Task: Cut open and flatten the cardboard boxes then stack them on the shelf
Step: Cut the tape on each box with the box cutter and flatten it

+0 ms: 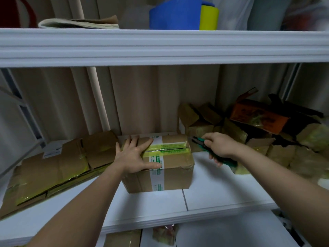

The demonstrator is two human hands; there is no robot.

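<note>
left hand (135,155) steadies box (165,166); right hand (219,146) grips cutter (201,142).

1. My left hand (135,155) lies flat over the left part of the box (160,168) top, so the tape seam under my palm is hidden.
2. My right hand (219,147) wraps the green cutter (210,147); most of its handle is buried in my fist, and the tip is too small and dark to tell whether the blade is out.
3. The print on the box's white and green tape is too fine to read.
4. The heap of boxes (267,129) on the right is blurred and runs off the picture's edge.
5. The flattened cardboard (49,172) at left is cut off by the edge.
6. The blue container (175,15) above loses its top to the frame.
</note>
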